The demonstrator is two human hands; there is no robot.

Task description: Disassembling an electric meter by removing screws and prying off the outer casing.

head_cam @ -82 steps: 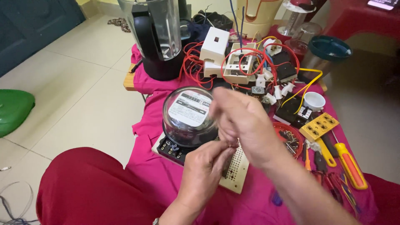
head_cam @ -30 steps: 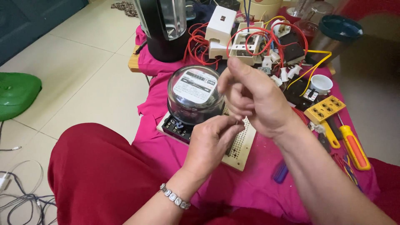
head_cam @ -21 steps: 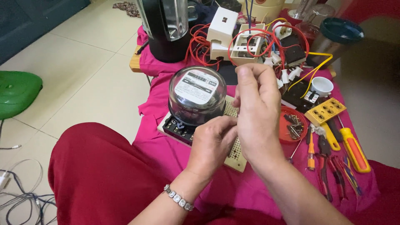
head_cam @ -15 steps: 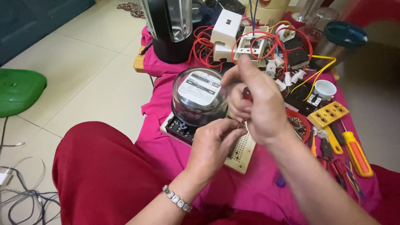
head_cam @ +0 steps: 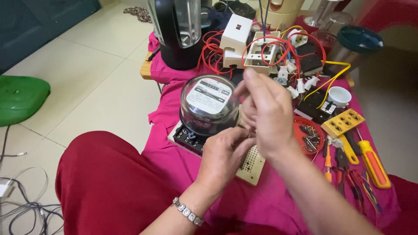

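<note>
Green plastic stool seat (head_cam: 19, 98) far left on the tiled floor. Round glass-domed electricity meter (head_cam: 209, 104) sits on the pink cloth (head_cam: 167, 117), its black terminal base toward the person. Left hand (head_cam: 224, 159) pinches fingers together over the perforated beige board (head_cam: 252, 161), just beside the meter. Right hand (head_cam: 265, 115) raised above it, blurred, fingers curled; contents unclear. Yellow-handled screwdriver (head_cam: 372, 163) far right.

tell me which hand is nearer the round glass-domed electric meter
Left. The left hand sits right at the round glass-domed electric meter, by its lower right edge and base. The right hand is raised farther to the meter's right.
</note>
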